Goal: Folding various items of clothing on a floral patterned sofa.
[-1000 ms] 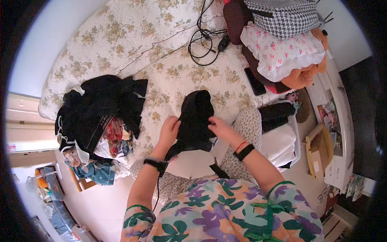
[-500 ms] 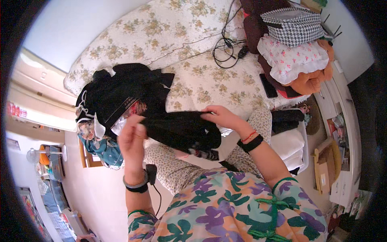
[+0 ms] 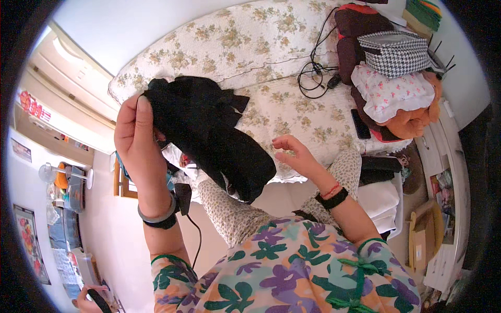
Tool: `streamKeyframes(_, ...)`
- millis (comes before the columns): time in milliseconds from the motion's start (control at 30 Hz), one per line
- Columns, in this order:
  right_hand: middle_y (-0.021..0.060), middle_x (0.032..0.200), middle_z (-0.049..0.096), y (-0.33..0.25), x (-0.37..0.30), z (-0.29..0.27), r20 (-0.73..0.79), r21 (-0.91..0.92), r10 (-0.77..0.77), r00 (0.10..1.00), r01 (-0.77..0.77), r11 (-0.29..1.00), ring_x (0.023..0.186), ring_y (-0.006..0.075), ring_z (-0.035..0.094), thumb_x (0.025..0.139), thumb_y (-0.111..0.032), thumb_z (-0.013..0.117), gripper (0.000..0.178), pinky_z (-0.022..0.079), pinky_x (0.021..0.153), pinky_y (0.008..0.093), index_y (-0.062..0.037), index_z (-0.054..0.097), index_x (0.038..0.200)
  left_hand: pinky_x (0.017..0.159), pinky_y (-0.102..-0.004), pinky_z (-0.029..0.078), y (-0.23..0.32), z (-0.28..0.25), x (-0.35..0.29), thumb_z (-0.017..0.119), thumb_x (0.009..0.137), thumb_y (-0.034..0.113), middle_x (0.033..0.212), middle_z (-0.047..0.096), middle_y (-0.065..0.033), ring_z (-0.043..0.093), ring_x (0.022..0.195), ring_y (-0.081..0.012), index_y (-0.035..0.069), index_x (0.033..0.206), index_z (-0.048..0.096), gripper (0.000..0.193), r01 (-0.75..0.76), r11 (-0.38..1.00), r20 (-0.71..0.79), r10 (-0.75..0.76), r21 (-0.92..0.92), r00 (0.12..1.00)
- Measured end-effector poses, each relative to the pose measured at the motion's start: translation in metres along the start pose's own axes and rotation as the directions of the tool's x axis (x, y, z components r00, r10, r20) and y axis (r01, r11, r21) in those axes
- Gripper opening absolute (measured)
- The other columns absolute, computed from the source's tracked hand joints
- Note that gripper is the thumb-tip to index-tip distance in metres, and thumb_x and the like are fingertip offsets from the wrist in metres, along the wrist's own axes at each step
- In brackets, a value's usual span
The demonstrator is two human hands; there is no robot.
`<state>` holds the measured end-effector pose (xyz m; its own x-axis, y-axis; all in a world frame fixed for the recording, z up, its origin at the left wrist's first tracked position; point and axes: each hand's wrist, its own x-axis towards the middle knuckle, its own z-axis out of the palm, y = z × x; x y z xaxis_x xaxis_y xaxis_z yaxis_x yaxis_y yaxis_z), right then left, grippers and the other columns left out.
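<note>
My left hand (image 3: 138, 128) is raised on the left, thumb and fingers pinched on the end of a black garment (image 3: 214, 141). The cloth hangs from there toward the right, its lower end above my knees; what kind of garment it is, I cannot tell. Behind it, more black clothing (image 3: 195, 86) lies on the floral-covered sofa, partly hidden. My right hand (image 3: 295, 154) is apart from the cloth, just right of its lower end, with fingers spread and nothing held. Both wrists wear dark bands; a cable runs from the left one.
At the back right sit a houndstooth fabric box (image 3: 394, 55), a pink-flowered pillow (image 3: 394, 94) and a brown plush (image 3: 417, 122). A phone (image 3: 360, 124) and a black cable (image 3: 313, 70) lie on the sofa (image 3: 282, 112). A white bin (image 3: 399, 208) with folded clothes stands by my right knee.
My left hand has lifted the black garment's end up and to the left. My right hand has let go of the cloth and opened. The view has shifted a little.
</note>
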<state>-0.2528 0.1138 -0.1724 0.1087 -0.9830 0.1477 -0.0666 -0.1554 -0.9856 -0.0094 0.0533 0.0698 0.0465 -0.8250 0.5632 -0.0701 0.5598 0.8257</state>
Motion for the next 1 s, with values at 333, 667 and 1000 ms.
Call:
streamKeyframes(333, 0.0159, 0.124, 0.047, -0.009, 0.001, 0.032, 0.048, -0.292, -0.265, 0.963, 0.268, 0.918, 0.119, 0.0288, 0.043, 0.080, -0.020, 0.066, 0.036, 0.036, 0.099, 0.0367, -0.0029, 0.054, 0.109, 0.049, -0.0155, 0.034, 0.007, 0.000, 0.009, 0.056, 0.091, 0.018, 0.072, 0.055, 0.0050, 0.043, 0.057, -0.0005, 0.002, 0.098, 0.062, 0.018, -0.019, 0.994, -0.015, 0.018, -0.112, 1.000)
streamKeyframes(667, 0.0019, 0.088, 0.061, -0.071, 0.036, -0.066, -0.457, -0.142, -0.208, 0.865, 0.159, 0.977, 0.086, 0.0114, 0.055, 0.094, -0.019, 0.048, 0.020, 0.043, 0.081, 0.0265, -0.0020, 0.059, 0.097, 0.049, -0.0161, 0.036, -0.026, -0.038, 0.021, 0.056, 0.091, 0.017, 0.076, 0.058, 0.0032, 0.046, 0.056, -0.0018, 0.002, 0.101, 0.061, 0.018, 0.091, 0.986, -0.030, -0.096, -0.140, 0.995)
streamKeyframes(1000, 0.0155, 0.116, 0.049, 0.002, 0.025, 0.046, -0.079, -0.113, -0.041, 0.996, 0.031, 0.993, 0.097, 0.0235, 0.055, 0.083, -0.024, 0.065, 0.043, 0.045, 0.083, 0.0341, -0.0028, 0.050, 0.117, 0.050, -0.0167, 0.038, -0.010, -0.016, 0.018, 0.056, 0.091, 0.018, 0.076, 0.057, 0.0034, 0.045, 0.056, -0.0021, 0.002, 0.102, 0.061, 0.020, 0.070, 0.966, 0.013, -0.070, -0.249, 0.998)
